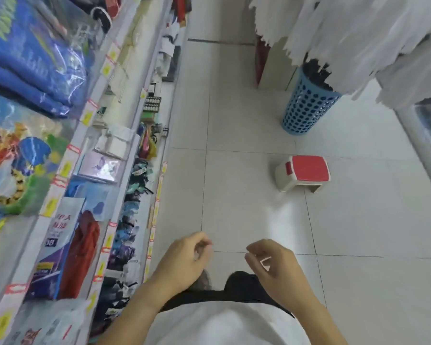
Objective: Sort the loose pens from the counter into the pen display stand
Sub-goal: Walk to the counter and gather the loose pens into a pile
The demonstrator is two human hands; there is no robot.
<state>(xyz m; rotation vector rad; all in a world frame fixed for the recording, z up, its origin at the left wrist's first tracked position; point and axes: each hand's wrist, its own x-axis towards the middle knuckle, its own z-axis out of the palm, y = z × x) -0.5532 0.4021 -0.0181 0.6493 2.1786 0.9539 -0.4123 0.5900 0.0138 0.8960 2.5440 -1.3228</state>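
Note:
No pens, counter or pen display stand show in the head view. My left hand (pixel 184 260) hangs low in the middle of the frame over the tiled floor, fingers loosely curled, with nothing in it. My right hand (pixel 274 265) hangs beside it at the same height, fingers also curled and apart, holding nothing. The two hands are a short gap apart and touch nothing. Below them I see my white shirt and dark trousers.
Shop shelves (pixel 90 155) packed with bagged goods and yellow price tags run along the left. A red-topped stool (pixel 304 175) stands on the floor ahead right. A blue perforated basket (pixel 309 105) stands farther back. White hanging items (pixel 353 28) fill the upper right.

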